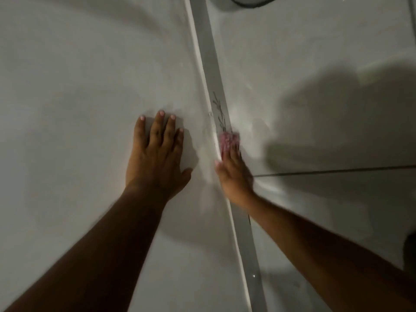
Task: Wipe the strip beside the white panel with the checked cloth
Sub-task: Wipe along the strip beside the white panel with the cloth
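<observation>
A narrow grey strip (210,55) runs from the top centre down to the bottom right, with a faint twig pattern on it. The white panel (78,75) fills the left side, and its raised edge borders the strip. My left hand (157,156) lies flat on the panel, fingers spread, holding nothing. My right hand (234,174) is blurred and presses a pink checked cloth (227,140) onto the strip just below the twig pattern. Only the cloth's upper end shows beyond my fingers.
White glossy tiles (315,52) lie right of the strip, with a dark grout line (337,170) running to the right edge. A dark curved rim (252,2) shows at the top. My hand's shadow falls over the tiles.
</observation>
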